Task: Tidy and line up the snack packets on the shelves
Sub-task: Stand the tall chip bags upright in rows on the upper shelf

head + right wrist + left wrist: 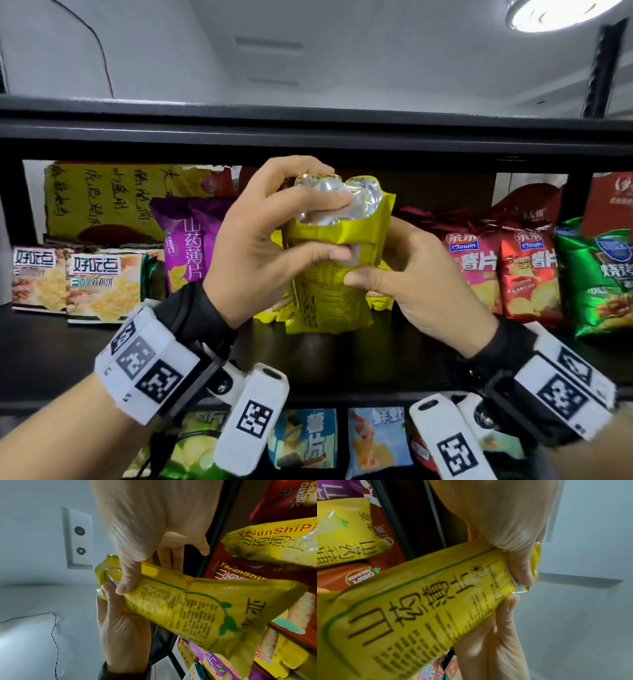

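Both hands grip one yellow packet (329, 274) upright: left hand (260, 246) pinching its top, right hand (411, 274) its side. Shelf (308, 353) behind: one purple packet (186, 246), two red packets (503, 270), maybe more hidden.

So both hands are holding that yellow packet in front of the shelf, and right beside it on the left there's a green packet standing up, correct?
Not quite. Both the left hand and right hand do hold the yellow packet, but the packet standing just to its left is purple, not green. The head view shows it; the green packet stands far to the right.
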A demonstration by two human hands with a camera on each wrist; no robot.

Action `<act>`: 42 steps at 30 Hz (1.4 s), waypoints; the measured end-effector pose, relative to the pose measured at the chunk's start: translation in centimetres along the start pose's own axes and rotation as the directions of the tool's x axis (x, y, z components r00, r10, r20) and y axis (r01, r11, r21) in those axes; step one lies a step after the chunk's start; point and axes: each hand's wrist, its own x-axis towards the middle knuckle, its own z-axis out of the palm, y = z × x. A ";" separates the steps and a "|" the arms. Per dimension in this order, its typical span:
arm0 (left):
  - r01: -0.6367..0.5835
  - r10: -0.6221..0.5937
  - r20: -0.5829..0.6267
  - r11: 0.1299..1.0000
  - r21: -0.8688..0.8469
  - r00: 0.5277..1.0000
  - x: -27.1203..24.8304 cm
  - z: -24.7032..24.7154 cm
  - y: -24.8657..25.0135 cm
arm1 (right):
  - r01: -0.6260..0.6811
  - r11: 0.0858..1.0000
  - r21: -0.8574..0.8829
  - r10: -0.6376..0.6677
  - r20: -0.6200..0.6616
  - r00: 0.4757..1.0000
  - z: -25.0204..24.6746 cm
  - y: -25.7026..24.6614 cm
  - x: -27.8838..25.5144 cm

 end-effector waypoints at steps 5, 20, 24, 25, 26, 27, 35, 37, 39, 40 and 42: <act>0.120 -0.129 -0.121 0.990 -0.078 0.984 0.6 0.1 -1.1 | -0.137 0.990 0.032 0.135 0.076 0.988 0.3 1.6 -0.6; -0.127 0.113 0.090 0.979 0.161 0.989 -2.6 4.2 0.4 | -0.533 0.586 0.611 0.642 0.051 0.765 0.7 2.6 -1.4; -0.002 -0.025 0.428 0.998 0.062 0.903 -4.5 4.1 0.1 | -0.514 0.258 0.818 0.514 0.335 0.790 0.3 2.7 -1.4; 0.019 -0.037 0.464 0.999 0.044 0.885 -4.9 3.9 0.2 | -0.507 0.223 0.833 0.552 0.320 0.770 0.3 3.2 -1.4; 0.042 -0.057 0.470 0.998 0.041 0.881 -5.2 3.8 0.3 | -0.505 0.222 0.834 0.589 0.298 0.751 0.3 3.7 -1.3; 0.072 -0.089 0.453 0.996 0.054 0.887 -5.5 3.8 0.4 | -0.498 0.238 0.834 0.604 0.274 0.748 0.5 4.0 -1.2; 0.278 -0.349 0.285 0.925 0.261 0.893 -7.1 4.1 0.1 | -0.475 0.426 0.770 0.583 0.167 0.795 1.4 4.3 -1.6; 0.340 -0.424 0.314 0.895 0.290 0.850 -7.7 4.2 -0.5 | -0.456 0.525 0.718 0.597 0.072 0.799 1.5 4.3 -1.5; 0.400 -0.477 0.314 0.872 0.281 0.821 -8.3 4.3 -1.2 | -0.428 0.552 0.716 0.610 0.004 0.793 1.5 4.5 -1.4; 0.417 -0.490 0.310 0.866 0.276 0.815 -8.5 4.3 -1.6 | -0.416 0.556 0.720 0.615 -0.019 0.789 1.4 4.5 -1.4; 0.448 -0.516 0.307 0.853 0.268 0.800 -9.0 4.4 -2.3 | -0.406 0.614 0.677 0.608 -0.077 0.791 1.3 4.8 -1.8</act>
